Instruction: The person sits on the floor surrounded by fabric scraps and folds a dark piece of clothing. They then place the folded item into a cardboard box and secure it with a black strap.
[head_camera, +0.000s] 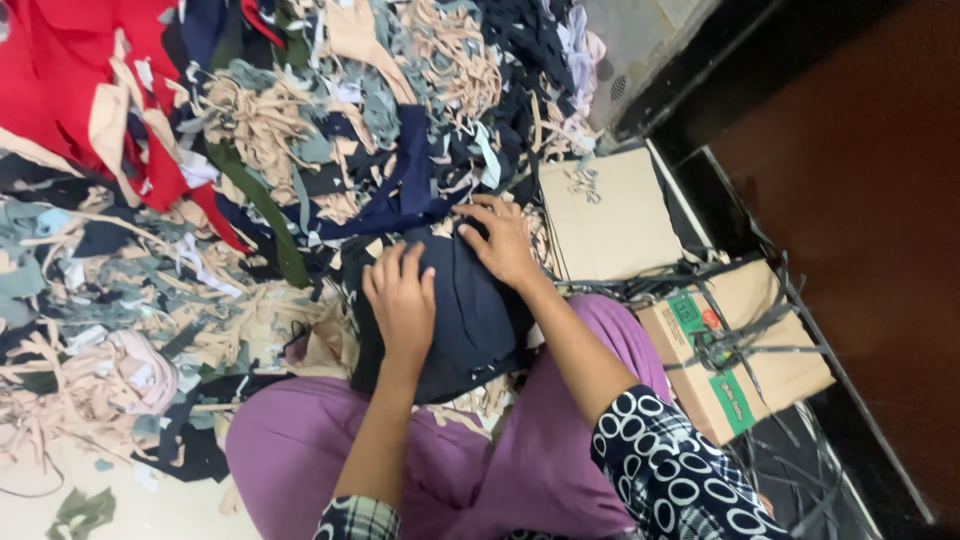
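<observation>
I sit on the floor in purple trousers (520, 470). A dark navy piece of cloth (472, 310) lies on my lap and against the scrap heap. My left hand (402, 300) rests flat on its left part, fingers spread. At the cloth's upper edge my right hand (502, 240) presses down with bent fingers, right beside a long blue fabric piece (408, 180) from the heap. Whether either hand actually grips the cloth is not clear.
A big heap of fabric scraps (250, 150) in beige, grey, red and navy covers the floor ahead and to the left. A flat cardboard sheet (608, 215) and a strapped cardboard box (740, 345) lie to the right, by a dark step.
</observation>
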